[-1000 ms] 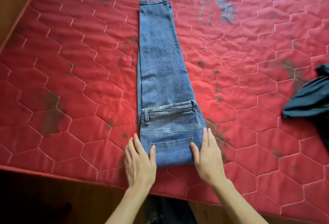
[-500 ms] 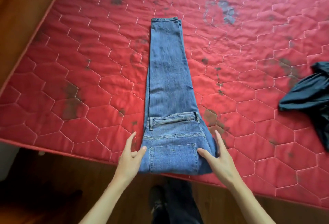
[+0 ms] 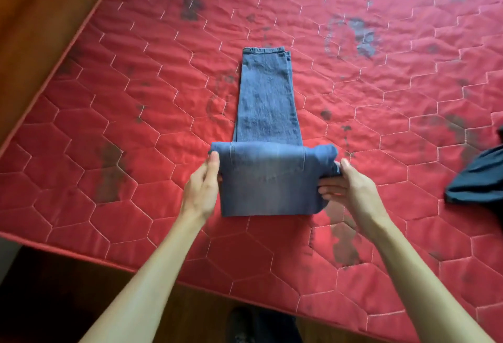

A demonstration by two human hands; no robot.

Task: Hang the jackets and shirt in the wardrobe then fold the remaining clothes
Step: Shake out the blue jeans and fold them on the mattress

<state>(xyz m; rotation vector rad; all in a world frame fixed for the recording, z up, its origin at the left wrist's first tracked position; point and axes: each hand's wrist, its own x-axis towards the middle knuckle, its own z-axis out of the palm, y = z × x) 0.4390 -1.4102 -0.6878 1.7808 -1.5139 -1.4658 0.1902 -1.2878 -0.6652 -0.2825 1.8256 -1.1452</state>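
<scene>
One jeans, folded end gripped both sides: left hand, right hand. One dark garment right of jeans.

left hand, right hand: bare | forearms: bare | trousers: dark | shoe: dark

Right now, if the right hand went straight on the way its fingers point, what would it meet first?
The folded blue denim jeans: the right hand points leftward into the turned-over fold, which it pinches at the right edge. Beyond that is the left hand, gripping the opposite edge, though depth there is unclear.
</scene>
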